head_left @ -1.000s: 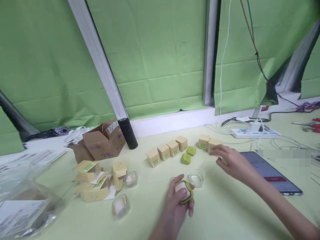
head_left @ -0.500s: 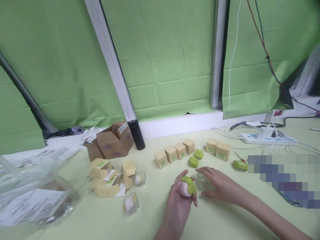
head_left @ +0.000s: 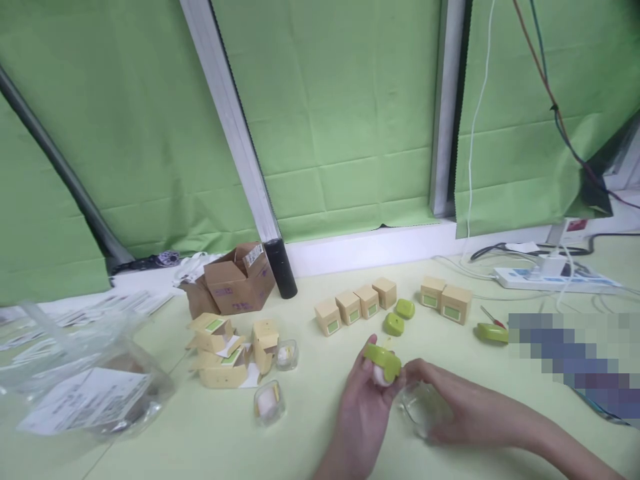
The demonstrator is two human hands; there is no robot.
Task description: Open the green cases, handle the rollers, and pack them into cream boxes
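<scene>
Near the front middle of the table, my left hand (head_left: 361, 413) is wrapped around a small white rounded item with a green cover (head_left: 384, 363), its underside partly hidden by my fingers. Beside it on the right, my right hand (head_left: 467, 407) grips a clear plastic container (head_left: 419, 405) by its side. The container looks tilted, and I see nothing inside it. Beyond my left hand lie two small green rounded pieces (head_left: 395, 324). Off to the left are two clear containers (head_left: 269, 403), each with a white item inside.
Several small cardboard cubes (head_left: 327, 316) with green labels stand in rows behind my hands. Opened small boxes (head_left: 220, 373), a brown carton (head_left: 235, 287), a black cylinder (head_left: 281, 269) and a plastic bag (head_left: 145, 393) occupy the left. A power strip (head_left: 515, 279) with cables lies back right.
My right hand has closed on the clear container and tilted it. The green-covered item in my left hand has turned, showing more green on top. The view has shifted slightly.
</scene>
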